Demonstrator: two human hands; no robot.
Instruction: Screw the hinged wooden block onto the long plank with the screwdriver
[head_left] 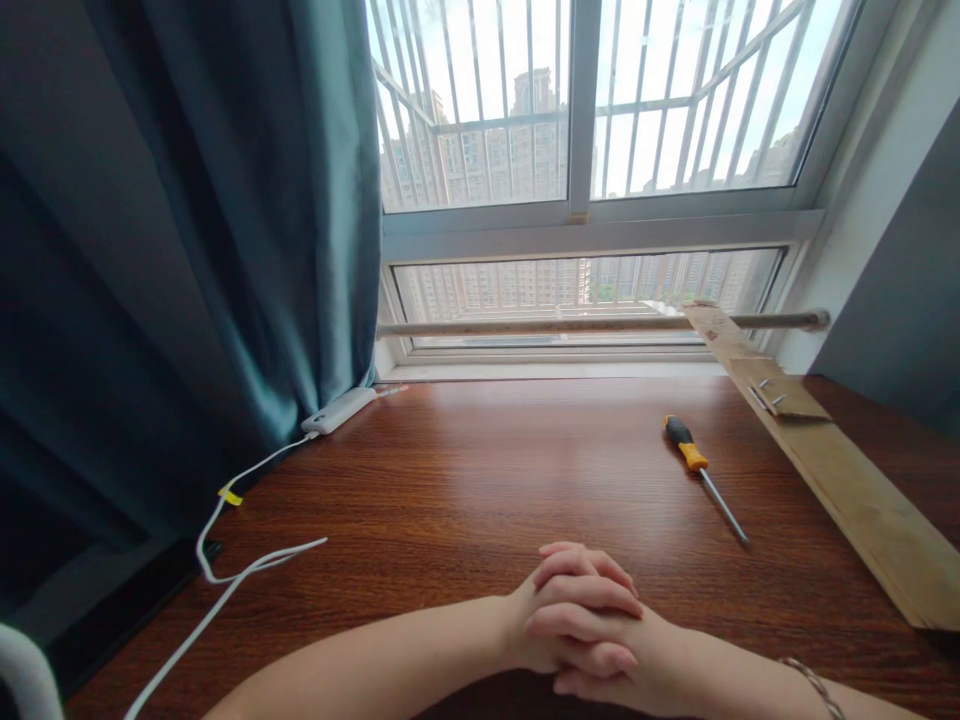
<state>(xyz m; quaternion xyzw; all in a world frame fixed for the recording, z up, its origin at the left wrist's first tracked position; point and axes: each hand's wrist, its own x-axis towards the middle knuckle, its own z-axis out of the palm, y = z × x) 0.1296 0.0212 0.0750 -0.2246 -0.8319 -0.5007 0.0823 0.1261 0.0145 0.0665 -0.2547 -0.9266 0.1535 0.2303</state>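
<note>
My left hand and my right hand are clasped over the near edge of the brown wooden table, fingers interlaced. Both are closed, and no object shows between them. To the right, nearer my right hand, lies a screwdriver with a black and orange handle, its metal shaft slanting toward me. Beyond it is a long brown strip that looks like cardboard. On that strip sits a smaller brown piece with several small metal screws or pins.
At the left, a white power strip rests against a blue curtain. Its white cable loops across the table's left side, with a yellow tag. A metal rail crosses before the barred window.
</note>
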